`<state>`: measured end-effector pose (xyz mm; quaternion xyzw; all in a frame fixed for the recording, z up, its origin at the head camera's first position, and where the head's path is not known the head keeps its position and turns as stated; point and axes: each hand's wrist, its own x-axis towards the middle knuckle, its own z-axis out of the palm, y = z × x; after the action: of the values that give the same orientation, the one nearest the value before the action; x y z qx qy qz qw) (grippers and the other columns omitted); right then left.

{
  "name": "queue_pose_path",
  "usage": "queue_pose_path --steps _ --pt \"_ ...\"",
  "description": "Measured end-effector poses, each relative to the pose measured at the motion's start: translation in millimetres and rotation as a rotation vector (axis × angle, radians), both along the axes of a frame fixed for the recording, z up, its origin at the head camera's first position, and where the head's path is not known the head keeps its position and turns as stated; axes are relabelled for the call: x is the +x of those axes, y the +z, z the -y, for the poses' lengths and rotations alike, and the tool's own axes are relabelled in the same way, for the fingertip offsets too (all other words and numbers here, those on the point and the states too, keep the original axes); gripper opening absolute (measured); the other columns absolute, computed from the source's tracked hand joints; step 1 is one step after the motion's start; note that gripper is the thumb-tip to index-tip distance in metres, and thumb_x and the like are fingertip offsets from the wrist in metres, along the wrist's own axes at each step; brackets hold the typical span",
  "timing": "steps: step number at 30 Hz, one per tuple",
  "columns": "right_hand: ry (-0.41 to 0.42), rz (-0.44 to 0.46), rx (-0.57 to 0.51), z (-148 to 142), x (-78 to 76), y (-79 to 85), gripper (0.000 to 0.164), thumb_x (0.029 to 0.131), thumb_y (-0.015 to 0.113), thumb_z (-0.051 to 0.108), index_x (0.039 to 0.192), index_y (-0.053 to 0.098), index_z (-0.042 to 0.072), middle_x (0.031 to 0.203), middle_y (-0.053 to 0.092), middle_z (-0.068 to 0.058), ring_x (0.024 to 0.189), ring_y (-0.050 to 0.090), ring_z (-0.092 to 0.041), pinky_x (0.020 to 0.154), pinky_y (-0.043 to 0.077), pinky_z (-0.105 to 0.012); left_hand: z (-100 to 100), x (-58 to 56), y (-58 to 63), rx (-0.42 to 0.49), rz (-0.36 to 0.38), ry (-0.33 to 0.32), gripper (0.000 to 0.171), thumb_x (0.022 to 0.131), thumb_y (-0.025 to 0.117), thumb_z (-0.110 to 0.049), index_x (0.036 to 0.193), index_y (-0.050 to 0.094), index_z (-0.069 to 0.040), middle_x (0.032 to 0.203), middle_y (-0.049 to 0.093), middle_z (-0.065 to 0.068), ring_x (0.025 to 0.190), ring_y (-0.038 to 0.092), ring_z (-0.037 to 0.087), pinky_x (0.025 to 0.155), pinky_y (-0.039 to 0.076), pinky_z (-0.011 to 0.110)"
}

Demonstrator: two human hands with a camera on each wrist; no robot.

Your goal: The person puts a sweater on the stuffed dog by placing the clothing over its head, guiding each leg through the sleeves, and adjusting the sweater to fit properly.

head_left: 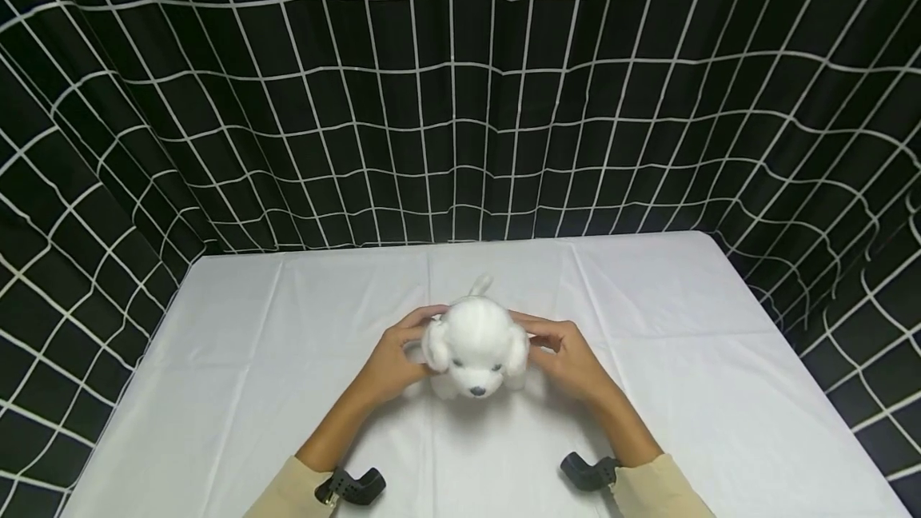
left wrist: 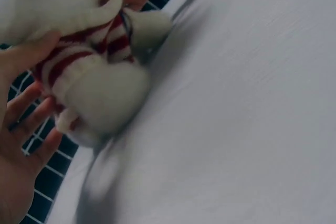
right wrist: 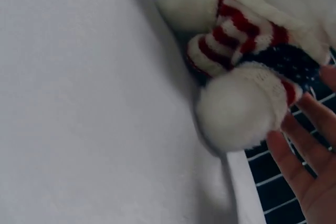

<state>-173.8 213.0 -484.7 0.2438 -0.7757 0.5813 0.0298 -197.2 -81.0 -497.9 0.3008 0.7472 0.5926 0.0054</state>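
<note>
A white plush dog (head_left: pixel 476 338) stands on the table with its face toward me, ears hanging and tail up behind. My left hand (head_left: pixel 394 360) holds it from the left side, thumb near the front and fingers reaching toward its back. From the opposite side my right hand (head_left: pixel 570 360) holds it too, its fingers bent against the body. The wrist views show a red-and-white striped knit sweater (left wrist: pixel 71 66) on the dog, with a dark blue speckled patch (right wrist: pixel 281 62). From above, the head hides most of the sweater.
A white cloth with fold creases covers the table (head_left: pixel 237 414). Black curtains (head_left: pixel 460 102) with a white grid hang behind it and along both sides. Each wrist carries a black strapped device (head_left: pixel 352 488).
</note>
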Motion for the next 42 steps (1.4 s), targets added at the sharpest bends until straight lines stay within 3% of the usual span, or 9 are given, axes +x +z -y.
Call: queue_pose_path --steps 4,9,12,20,27,30,33,38,42 --pt "-0.113 -0.021 0.007 7.2 -1.9 0.4 0.029 0.094 0.067 0.000 0.123 0.072 0.001 0.129 0.068 -0.011 0.122 0.061 -0.010 0.086 0.056 -0.036 5.8 -6.3 0.5 0.021 -0.019 -0.051 0.029 0.082 0.079 0.003 0.111 0.076 0.000 0.144 0.056 0.010 0.134 0.051 0.033 0.114 0.035 0.053" --pt "-0.216 -0.081 0.063 17.3 -11.0 2.8 0.031 0.095 0.067 0.002 0.126 0.072 0.007 0.136 0.063 -0.010 0.125 0.058 -0.024 0.084 0.055 -0.033 8.0 -16.2 1.6 0.022 -0.009 0.014 0.021 0.094 0.069 -0.001 0.114 0.076 -0.002 0.151 0.048 0.010 0.123 0.057 0.032 0.097 0.051 0.046" --pt "-0.192 -0.099 0.081 21.5 -19.9 4.7 0.033 0.094 0.067 -0.001 0.126 0.072 0.006 0.137 0.061 -0.013 0.124 0.058 -0.030 0.085 0.056 -0.037 6.1 -24.1 -0.3 -0.042 0.011 0.040 0.027 0.095 0.068 -0.006 0.122 0.074 -0.006 0.152 0.047 0.007 0.123 0.058 0.029 0.092 0.054 0.042" --pt "-0.115 -0.131 0.243 24.4 -37.9 10.0 0.025 0.086 0.072 -0.006 0.110 0.077 0.000 0.114 0.071 -0.015 0.107 0.066 -0.033 0.082 0.058 -0.048 -5.9 -42.1 2.5 -0.201 -0.038 0.012 0.033 0.092 0.073 -0.010 0.125 0.072 -0.008 0.133 0.064 0.008 0.129 0.056 0.029 0.104 0.047 0.052" --pt "-0.113 -0.130 0.438 23.0 -45.4 8.7 0.016 0.084 0.075 -0.003 0.095 0.080 0.008 0.086 0.069 -0.001 0.081 0.064 -0.018 0.071 0.056 -0.034 -10.9 -50.7 6.9 -0.315 -0.136 0.006 0.035 0.084 0.082 -0.010 0.117 0.074 -0.005 0.112 0.070 0.008 0.108 0.065 0.025 0.099 0.051 0.040" --pt "-0.130 -0.140 0.588 22.3 -44.6 7.7 0.011 0.088 0.073 0.003 0.088 0.078 0.013 0.073 0.061 0.004 0.068 0.055 -0.011 0.066 0.052 -0.031 -10.3 -51.4 5.5 -0.353 -0.157 0.047 0.028 0.081 0.083 -0.011 0.108 0.077 -0.006 0.101 0.070 0.007 0.096 0.066 0.022 0.091 0.054 0.035" --pt "-0.148 -0.153 0.680 22.0 -43.9 6.9 0.017 0.091 0.069 0.002 0.081 0.075 0.015 0.069 0.060 0.005 0.064 0.052 -0.010 0.063 0.050 -0.032 -8.8 -52.2 3.5 -0.396 -0.162 0.107 0.019 0.082 0.083 -0.014 0.101 0.079 -0.010 0.093 0.071 0.004 0.090 0.067 0.019 0.084 0.055 0.032" --pt "-0.205 -0.104 0.699 20.1 -43.4 2.4 0.019 0.084 0.070 -0.005 0.077 0.076 0.012 0.068 0.064 0.001 0.063 0.054 -0.013 0.063 0.050 -0.035 -4.9 -51.9 -0.4 -0.416 -0.108 0.191 0.019 0.084 0.081 -0.009 0.103 0.081 -0.010 0.091 0.073 0.005 0.090 0.068 0.020 0.082 0.056 0.035" --pt "-0.227 -0.016 0.648 17.9 -41.2 -1.0 0.022 0.080 0.069 -0.009 0.092 0.080 0.006 0.082 0.074 -0.008 0.072 0.062 -0.018 0.072 0.055 -0.041 -3.1 -48.1 -3.7 -0.390 -0.061 0.213 0.027 0.084 0.077 0.000 0.111 0.078 -0.006 0.098 0.074 0.010 0.095 0.068 0.025 0.084 0.057 0.039"
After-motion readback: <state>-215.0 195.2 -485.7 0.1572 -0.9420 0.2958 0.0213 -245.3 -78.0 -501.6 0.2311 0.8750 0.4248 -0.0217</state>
